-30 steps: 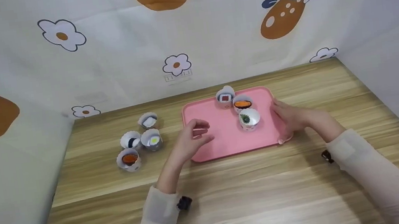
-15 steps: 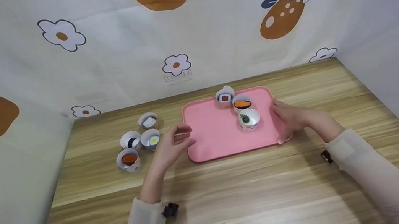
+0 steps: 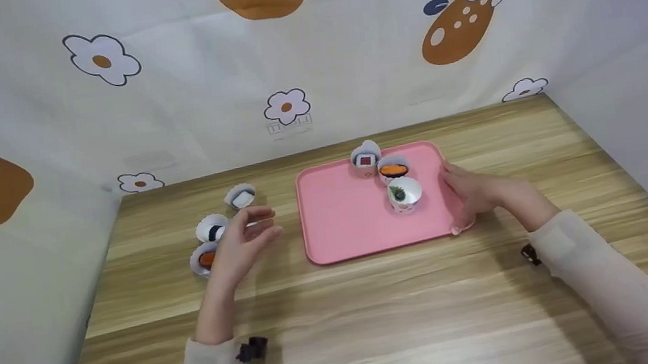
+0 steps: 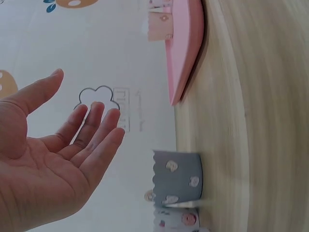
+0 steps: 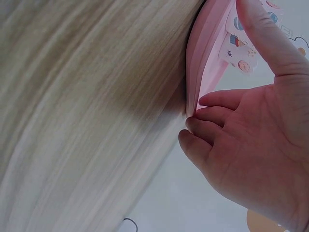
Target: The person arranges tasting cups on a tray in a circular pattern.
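My left hand (image 3: 236, 250) hovers above a group of paper cups, fingers loosely bent with nothing in them. A grey paper cup (image 4: 178, 176), hidden behind that hand in the head view, shows in the left wrist view. Around it stand cups holding a small white piece (image 3: 243, 198), a black-banded white piece (image 3: 215, 232) and a partly covered orange piece (image 3: 207, 259); they look like toy sushi. At the pink tray (image 3: 344, 217), my right hand (image 3: 475, 190) rests on the right edge, fingertips touching the rim and thumb near the front corner.
On the tray's right half stand three cups: one with a red-centred white roll (image 3: 366, 161), one with an orange-topped piece (image 3: 394, 170), one with a green piece (image 3: 405, 195). Behind the wooden table (image 3: 380, 325) rises a printed cloth wall (image 3: 192, 86).
My left hand has moved left from over the tray to over the cups, covering the grey one. The right hand, tray and cups have stayed in place.
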`<state>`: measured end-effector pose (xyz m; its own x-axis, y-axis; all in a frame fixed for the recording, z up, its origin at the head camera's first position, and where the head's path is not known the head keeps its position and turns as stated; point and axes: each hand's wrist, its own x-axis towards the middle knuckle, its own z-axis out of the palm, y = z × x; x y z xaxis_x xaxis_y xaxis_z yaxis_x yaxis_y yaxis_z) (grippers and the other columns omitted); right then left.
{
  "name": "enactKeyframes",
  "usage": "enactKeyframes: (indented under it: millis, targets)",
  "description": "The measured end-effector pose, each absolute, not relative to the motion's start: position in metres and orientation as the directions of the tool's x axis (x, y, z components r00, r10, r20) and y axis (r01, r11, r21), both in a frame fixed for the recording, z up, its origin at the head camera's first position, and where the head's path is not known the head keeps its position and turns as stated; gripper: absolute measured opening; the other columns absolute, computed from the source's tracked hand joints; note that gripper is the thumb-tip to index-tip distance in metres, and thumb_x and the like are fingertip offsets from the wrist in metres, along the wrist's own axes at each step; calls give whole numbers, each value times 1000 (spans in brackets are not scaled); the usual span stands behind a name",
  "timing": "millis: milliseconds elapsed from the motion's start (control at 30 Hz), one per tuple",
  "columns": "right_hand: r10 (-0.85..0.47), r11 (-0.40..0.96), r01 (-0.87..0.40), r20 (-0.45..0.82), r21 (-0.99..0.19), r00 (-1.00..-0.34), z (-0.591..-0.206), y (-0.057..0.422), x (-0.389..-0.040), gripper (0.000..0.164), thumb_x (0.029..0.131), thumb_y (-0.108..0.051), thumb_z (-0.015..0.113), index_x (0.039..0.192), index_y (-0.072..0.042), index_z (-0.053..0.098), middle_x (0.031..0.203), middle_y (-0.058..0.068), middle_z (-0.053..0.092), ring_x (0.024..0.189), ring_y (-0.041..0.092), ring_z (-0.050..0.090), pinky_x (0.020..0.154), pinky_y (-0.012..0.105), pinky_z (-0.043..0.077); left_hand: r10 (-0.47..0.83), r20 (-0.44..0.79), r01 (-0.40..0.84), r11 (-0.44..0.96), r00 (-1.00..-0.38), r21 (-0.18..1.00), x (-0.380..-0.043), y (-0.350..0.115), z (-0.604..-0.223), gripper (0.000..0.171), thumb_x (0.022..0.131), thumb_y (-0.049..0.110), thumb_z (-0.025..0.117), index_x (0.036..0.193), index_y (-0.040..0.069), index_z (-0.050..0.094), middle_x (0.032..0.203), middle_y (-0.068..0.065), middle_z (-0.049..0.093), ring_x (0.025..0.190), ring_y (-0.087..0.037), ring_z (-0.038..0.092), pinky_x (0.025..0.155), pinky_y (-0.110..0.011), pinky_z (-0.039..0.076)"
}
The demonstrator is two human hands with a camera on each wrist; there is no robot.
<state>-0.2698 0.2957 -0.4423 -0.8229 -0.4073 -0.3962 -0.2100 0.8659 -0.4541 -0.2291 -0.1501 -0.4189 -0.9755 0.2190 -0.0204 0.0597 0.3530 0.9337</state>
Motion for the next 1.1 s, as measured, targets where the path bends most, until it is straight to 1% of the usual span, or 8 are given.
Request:
enactKeyframes:
  millis: [133,233,433,667,767,833,967,1100]
  targets:
    - [-394,874,-196,-411,-445,-822,-443,296,-270,131,71,-35,89,155,10,0,162,33,-9,151,49,1,124,57,12,191,-25,41,333,-981,942,-227,-161,-416,45,95,9,66,135,-4,49,140,-23,53,134,-37,52,98,-21,52]
    - [-390,877,-194,-415,-440,-822,-443,296,-270,131,71,-35,89,155,10,-1,163,32,-9,151,49,1,124,57,12,159,-25,27,315,-987,949,-226,-167,-414,43,95,7,65,133,-5,49,141,-24,52,134,-37,52,93,-12,49]
    - [-396,875,-200,-414,-441,-819,-444,297,-269,131,72,-35,88,155,10,-1,162,33,-9,151,49,0,124,57,11,87,-44,-16,294,-995,956,-223,-180,-412,42,96,2,61,134,-7,47,143,-27,50,137,-39,49,90,-6,46]
    - [-400,869,-199,-408,-452,-821,-442,296,-270,132,71,-35,89,154,11,-2,162,33,-10,151,49,-1,124,57,10,11,-57,-50,327,-998,944,-220,-197,-412,43,96,4,61,135,-6,47,142,-26,50,136,-35,49,89,-4,46]
    - [-401,868,-199,-408,-454,-820,-441,296,-270,131,71,-34,89,154,11,-2,162,33,-10,151,49,-1,125,57,10,-24,-65,-69,332,-998,941,-219,-205,-414,44,96,4,62,135,-7,46,143,-26,49,137,-34,49,94,-6,46]
    - [-408,869,-213,-404,-446,-818,-441,296,-269,130,72,-34,89,154,12,-1,161,34,-8,151,49,0,124,57,11,-36,-69,-77,347,-997,935,-218,-210,-415,45,97,6,62,136,-7,45,145,-26,48,139,-33,47,104,-15,45]
    - [-412,876,-232,-405,-423,-816,-439,295,-268,129,73,-36,88,154,13,1,161,35,-7,151,49,1,124,57,13,-53,-75,-89,363,-996,928,-216,-221,-418,48,97,8,62,138,-8,42,147,-27,45,143,-33,42,120,-36,36]
    - [-406,882,-230,-413,-411,-815,-439,295,-268,127,74,-37,87,154,13,1,162,35,-7,152,48,0,124,57,13,-55,-75,-90,375,-996,923,-214,-230,-424,55,97,10,63,141,-9,37,150,-29,40,148,-36,34,124,-43,28]
